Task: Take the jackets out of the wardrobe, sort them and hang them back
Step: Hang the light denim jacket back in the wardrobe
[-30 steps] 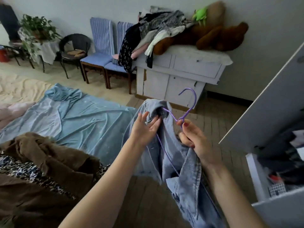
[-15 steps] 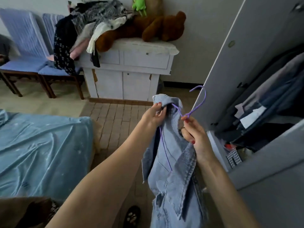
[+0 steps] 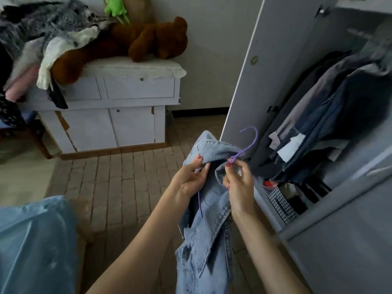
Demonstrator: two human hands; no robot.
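The pale blue denim jacket (image 3: 204,219) hangs lengthwise at 6 o'clock below both hands, the left hand (image 3: 191,179) closed on its collar. The right hand (image 3: 238,183), nearer the wardrobe, pinches the neck of the thin purple wire hanger (image 3: 247,145). The hook points to 1 o'clock, toward the open grey wardrobe (image 3: 265,81) and its dark hanging clothes (image 3: 331,115), so I judge that hand leads.

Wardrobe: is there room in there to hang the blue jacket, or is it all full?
The wardrobe looks crowded: dark clothes fill the rail and its bottom is cluttered. Bare room is the floor between the white cabinet and the bed.
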